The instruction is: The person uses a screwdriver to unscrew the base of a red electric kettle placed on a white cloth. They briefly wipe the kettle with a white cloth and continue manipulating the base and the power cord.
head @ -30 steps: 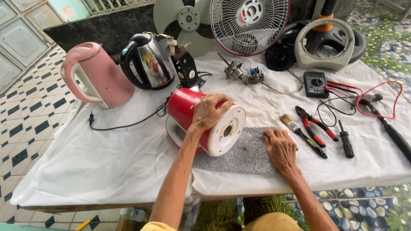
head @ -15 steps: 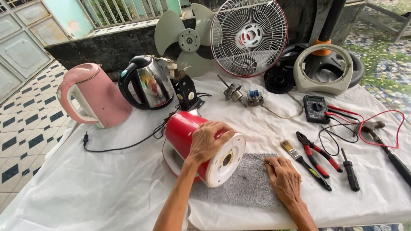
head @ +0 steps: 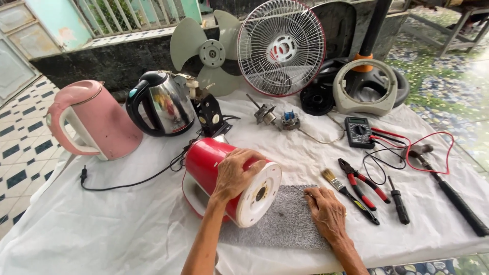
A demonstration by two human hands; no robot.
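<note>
A red electric kettle (head: 206,163) lies on its side on the white-covered table, its white round base (head: 259,195) facing me. My left hand (head: 235,173) rests on top of the kettle body and grips it. My right hand (head: 327,214) lies flat, fingers together, on a grey mat (head: 277,224) just right of the kettle base; a thin dark tool tip shows at its fingertips, and whether the hand holds it is unclear.
A pink kettle (head: 94,119) and a steel kettle (head: 160,104) stand at the left. Fan blade (head: 211,53), fan grille (head: 280,48) and fan parts are at the back. Brush (head: 333,179), red pliers (head: 361,188), screwdriver (head: 399,201), multimeter (head: 359,131) and hammer (head: 448,188) lie at the right.
The view has drawn closer to the table. Both hands stay in place on the red kettle and the mat.
</note>
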